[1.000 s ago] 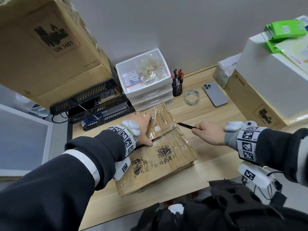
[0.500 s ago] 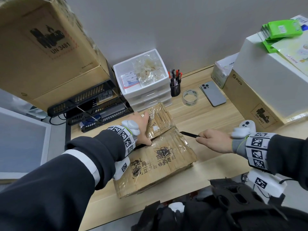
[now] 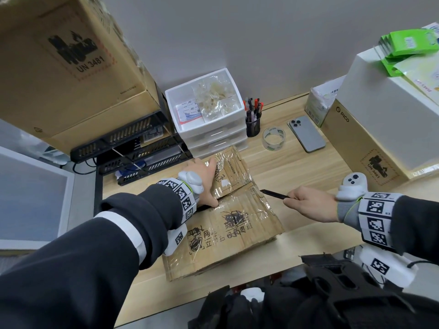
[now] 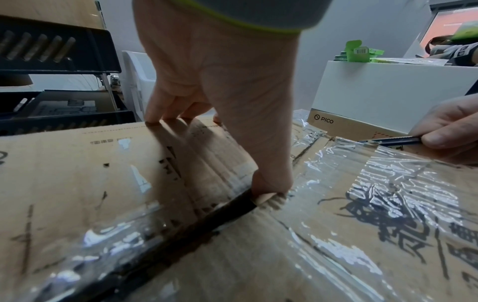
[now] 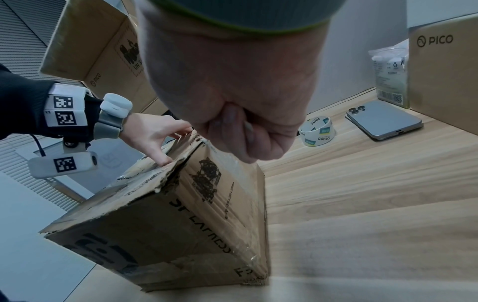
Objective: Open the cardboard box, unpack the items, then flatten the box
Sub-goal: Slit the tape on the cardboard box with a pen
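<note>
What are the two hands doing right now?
Left hand: open, fingers spread, pressing on the cardboard box, thumb at the flap seam.
Right hand: closed around a black pen.

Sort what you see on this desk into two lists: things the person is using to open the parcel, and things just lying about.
In use:
cardboard box, taped on top
left hand, pressing on the far flap
right hand, gripping a dark blade

Lying about:
tape roll
phone
pen pot
white drawers

Cardboard box (image 3: 237, 236): matt brown, worn edges (glossy crinkled clear tape over top); desk (image 3: 308, 167): smooth pale wood-grain.
</note>
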The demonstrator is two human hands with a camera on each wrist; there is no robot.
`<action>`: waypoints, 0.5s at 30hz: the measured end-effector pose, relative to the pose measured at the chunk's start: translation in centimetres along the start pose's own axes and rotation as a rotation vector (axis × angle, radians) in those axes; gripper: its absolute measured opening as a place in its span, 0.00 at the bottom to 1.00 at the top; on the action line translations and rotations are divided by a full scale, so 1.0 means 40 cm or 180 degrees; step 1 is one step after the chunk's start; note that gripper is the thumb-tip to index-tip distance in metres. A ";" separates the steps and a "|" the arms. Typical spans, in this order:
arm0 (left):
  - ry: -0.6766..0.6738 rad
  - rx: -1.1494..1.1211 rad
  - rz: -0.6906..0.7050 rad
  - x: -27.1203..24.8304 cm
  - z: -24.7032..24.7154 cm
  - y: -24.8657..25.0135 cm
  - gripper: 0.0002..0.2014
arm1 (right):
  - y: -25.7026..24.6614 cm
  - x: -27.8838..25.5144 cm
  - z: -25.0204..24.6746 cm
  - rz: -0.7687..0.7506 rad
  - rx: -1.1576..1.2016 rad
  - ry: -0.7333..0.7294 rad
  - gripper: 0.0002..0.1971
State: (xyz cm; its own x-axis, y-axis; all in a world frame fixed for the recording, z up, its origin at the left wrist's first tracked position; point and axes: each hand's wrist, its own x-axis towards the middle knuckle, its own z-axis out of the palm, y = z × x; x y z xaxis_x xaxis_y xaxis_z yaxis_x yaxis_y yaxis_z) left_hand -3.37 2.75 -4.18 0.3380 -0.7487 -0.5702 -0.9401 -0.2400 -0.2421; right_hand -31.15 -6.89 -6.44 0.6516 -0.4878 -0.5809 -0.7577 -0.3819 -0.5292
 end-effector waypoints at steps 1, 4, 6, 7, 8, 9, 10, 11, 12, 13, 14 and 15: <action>-0.0010 0.0013 -0.0006 0.000 -0.002 0.001 0.57 | 0.000 -0.002 0.001 0.0007 -0.0013 0.0005 0.20; -0.0014 0.0063 -0.0012 -0.002 -0.005 0.005 0.56 | 0.012 -0.011 0.007 0.0022 -0.0062 0.0004 0.21; -0.0019 0.0083 -0.0002 -0.003 -0.004 0.005 0.56 | 0.021 -0.016 0.010 0.0007 -0.0043 -0.0028 0.22; -0.0009 0.0086 -0.0003 -0.004 -0.003 0.004 0.56 | 0.024 -0.017 0.009 0.0002 -0.0035 -0.0047 0.22; 0.0002 0.0089 -0.0011 -0.005 -0.002 0.003 0.56 | 0.025 -0.016 0.008 0.0000 -0.0028 -0.0061 0.22; 0.0005 0.0085 -0.0024 -0.006 -0.003 0.003 0.56 | 0.024 -0.016 0.006 -0.0002 -0.0035 -0.0069 0.22; 0.0004 0.0072 -0.0038 -0.006 -0.002 0.003 0.56 | 0.024 -0.016 0.004 0.0001 -0.0041 -0.0075 0.22; -0.0002 0.0051 -0.0043 -0.006 -0.002 0.003 0.57 | 0.024 -0.017 0.003 0.0009 -0.0053 -0.0087 0.22; -0.0006 0.0030 -0.0043 -0.007 -0.002 0.004 0.57 | 0.027 -0.018 0.001 0.0023 -0.0058 -0.0110 0.21; -0.0011 0.0007 -0.0039 -0.007 -0.002 0.004 0.57 | 0.030 -0.020 -0.002 0.0030 -0.0064 -0.0144 0.21; -0.0014 -0.0012 -0.0040 -0.008 0.002 0.003 0.57 | 0.034 -0.021 -0.005 0.0035 -0.0056 -0.0179 0.22; -0.0005 -0.0025 -0.0040 -0.008 0.003 0.002 0.57 | 0.039 -0.022 -0.009 0.0042 -0.0032 -0.0208 0.22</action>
State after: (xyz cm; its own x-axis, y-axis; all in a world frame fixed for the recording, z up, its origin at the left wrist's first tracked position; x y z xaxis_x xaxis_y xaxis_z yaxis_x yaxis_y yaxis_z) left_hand -3.56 3.06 -4.11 0.3498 -0.7447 -0.5684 -0.9361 -0.2541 -0.2431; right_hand -32.92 -7.34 -6.52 0.6424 -0.4407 -0.6270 -0.7663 -0.3839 -0.5152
